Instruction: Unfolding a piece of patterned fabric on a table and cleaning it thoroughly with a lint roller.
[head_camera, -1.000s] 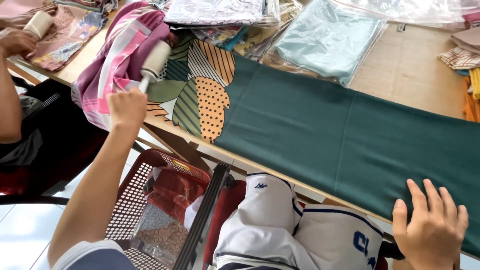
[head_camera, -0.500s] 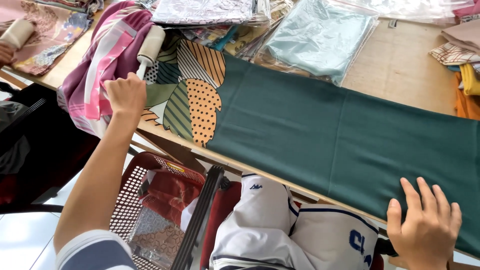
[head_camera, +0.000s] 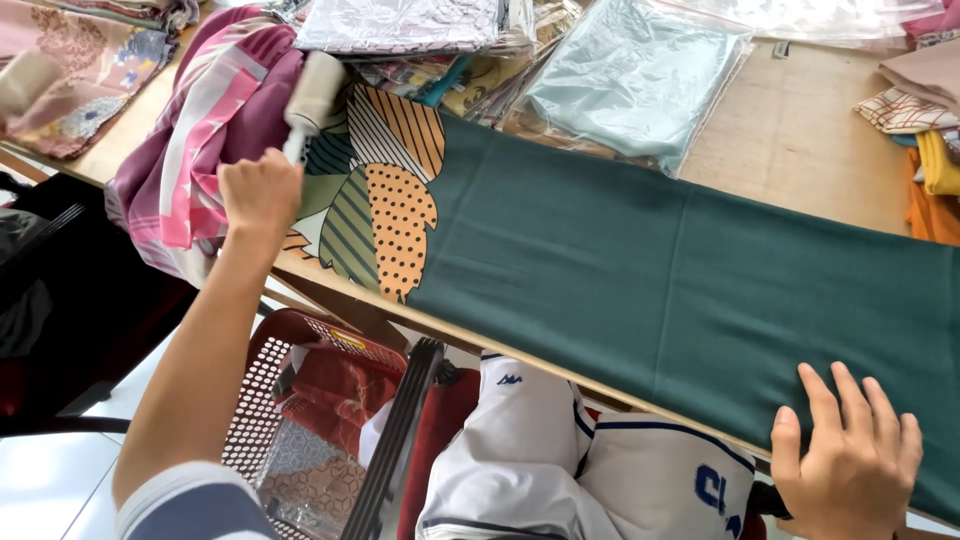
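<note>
A long dark green cloth (head_camera: 640, 270) with a leaf-patterned end lies flat along the wooden table's (head_camera: 800, 130) near edge. My left hand (head_camera: 260, 190) grips the handle of a lint roller (head_camera: 313, 90), whose pale roll rests at the patterned left end of the cloth. My right hand (head_camera: 845, 460) lies flat, fingers spread, on the cloth's near right edge and holds nothing.
A pink and maroon striped cloth (head_camera: 200, 130) is heaped left of the roller. Bagged folded fabrics (head_camera: 640, 80) lie at the table's back, and more folded cloths (head_camera: 925, 110) at the far right. A red plastic basket (head_camera: 300, 420) stands on the floor by my knees.
The view has shifted left to right slightly. My left hand with the lint roller has stayed at the cloth's patterned end; my right hand stays pressed on the green cloth.
</note>
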